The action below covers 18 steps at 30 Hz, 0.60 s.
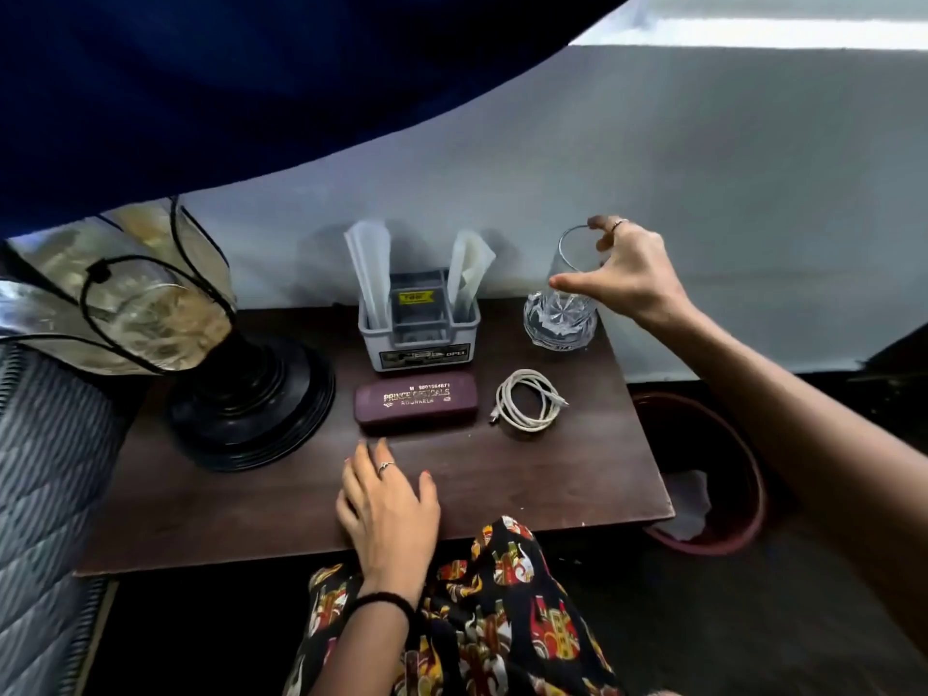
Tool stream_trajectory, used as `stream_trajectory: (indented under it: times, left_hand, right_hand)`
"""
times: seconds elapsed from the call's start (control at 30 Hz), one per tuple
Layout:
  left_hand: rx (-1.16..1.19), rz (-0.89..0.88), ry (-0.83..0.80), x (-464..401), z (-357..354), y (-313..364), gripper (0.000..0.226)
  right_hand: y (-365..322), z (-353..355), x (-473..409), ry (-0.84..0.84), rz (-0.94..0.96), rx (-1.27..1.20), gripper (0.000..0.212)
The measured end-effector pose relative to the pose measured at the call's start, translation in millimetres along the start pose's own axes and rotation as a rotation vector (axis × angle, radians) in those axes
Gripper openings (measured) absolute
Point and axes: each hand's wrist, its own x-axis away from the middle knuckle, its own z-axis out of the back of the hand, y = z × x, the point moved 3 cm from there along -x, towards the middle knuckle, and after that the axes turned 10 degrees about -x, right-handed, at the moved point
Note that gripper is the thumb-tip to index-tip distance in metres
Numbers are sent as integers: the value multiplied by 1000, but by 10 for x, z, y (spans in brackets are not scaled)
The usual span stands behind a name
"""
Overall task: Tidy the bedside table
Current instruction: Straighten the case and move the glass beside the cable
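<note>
A dark wooden bedside table [502, 474] fills the middle of the head view. A clear drinking glass [561, 308] stands at its back right corner. My right hand [627, 273] is around the glass's rim, fingers on the far edge and thumb on the near side. A maroon spectacle case [416, 404] lies in the middle, with a coiled white cable [530, 406] to its right. A grey desk organiser [418, 324] holding folded white papers stands behind the case. My left hand [386, 514] lies flat on the table's front edge, holding nothing.
A table lamp with a black round base [251, 399] and a pale shade [115, 293] takes the left side. A dark red bin [728, 494] with crumpled paper sits on the floor to the right. A grey wall is behind, and bedding lies at the left.
</note>
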Motion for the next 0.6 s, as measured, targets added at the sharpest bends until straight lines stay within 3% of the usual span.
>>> stream_trajectory:
  times: [0.6]
  left_hand:
    - [-31,-6,42,-26,-61,2,62]
  right_hand:
    - [315,-295,-197,-48,-116,22,93]
